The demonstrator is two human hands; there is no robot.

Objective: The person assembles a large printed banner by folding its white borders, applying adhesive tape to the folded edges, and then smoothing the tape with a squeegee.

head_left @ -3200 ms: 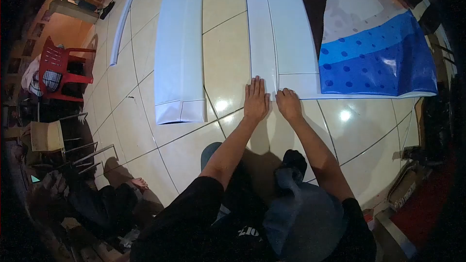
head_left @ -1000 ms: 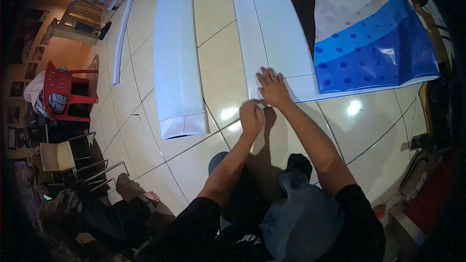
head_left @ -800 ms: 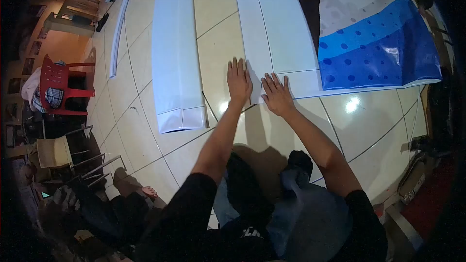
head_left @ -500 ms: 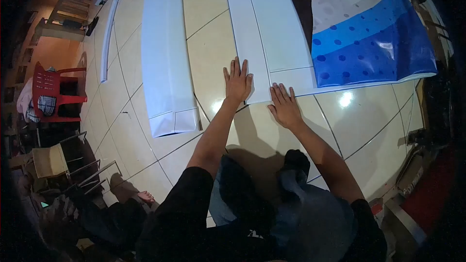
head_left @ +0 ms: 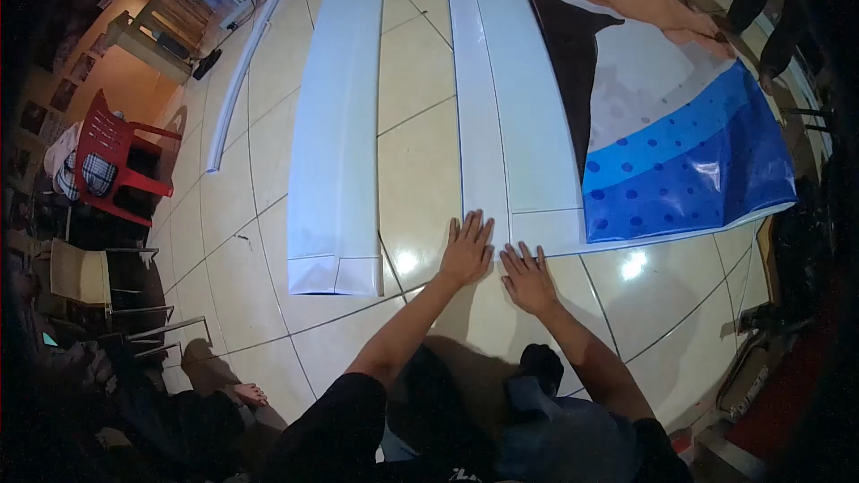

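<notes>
Both hands have been drawn back toward the body since half a second ago and now sit side by side at the near corner of the banner (head_left: 537,134); the head camera has tipped up, so more of the sheet is seen. Left hand (head_left: 468,253) is laid flat, fingers spread, pressed on the folded white hem strip (head_left: 479,125) at its near end. Right hand (head_left: 528,277) is flat too, fingers spread, fingertips on the bottom white margin, palm over the tiled floor (head_left: 412,161). Nothing is pinched or gripped. The banner lies printed side up on the floor, running away from the person. A second folded white sheet (head_left: 335,152) lies apart to the left. A red chair (head_left: 107,156) stands at far left.

Risk, as judged: the glossy vinyl could slide on the shiny tiles under uneven pressure, so the fold could be skewed or spring open; a crease could be set crooked at the corner.
</notes>
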